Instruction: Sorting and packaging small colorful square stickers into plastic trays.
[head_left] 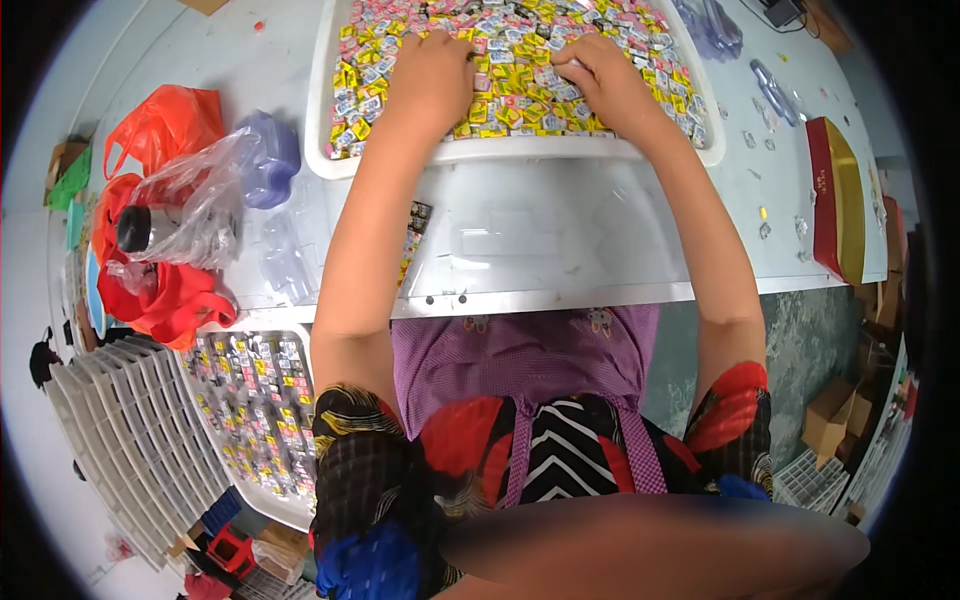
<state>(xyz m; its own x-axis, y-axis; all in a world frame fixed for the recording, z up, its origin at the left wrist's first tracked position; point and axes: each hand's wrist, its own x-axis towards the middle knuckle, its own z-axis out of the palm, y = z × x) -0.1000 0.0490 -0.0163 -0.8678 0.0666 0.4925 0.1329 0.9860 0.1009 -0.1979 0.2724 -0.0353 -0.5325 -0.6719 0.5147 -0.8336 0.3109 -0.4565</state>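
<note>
A large white tray (480, 150) is filled with small printed packets (515, 85) in yellow, pink, white and black. Both of my hands are over it. My left hand (432, 85) rests on the packets at the left, fingers curled down into them; the fingertips and anything in them are hidden. Farther right, my right hand (608, 88) is closed, its thumb against the bent fingers. A small whitish packet seems to be pinched there, though the fingers mostly cover it.
Left on the table are red plastic bags (165, 130), a black-capped bottle (140, 228) in clear plastic and stacked clear purplish trays (268, 160). A red-and-gold box (835, 200) stands right. Below left, another tray (290, 510) holds filled packs beside stacked white trays (130, 430).
</note>
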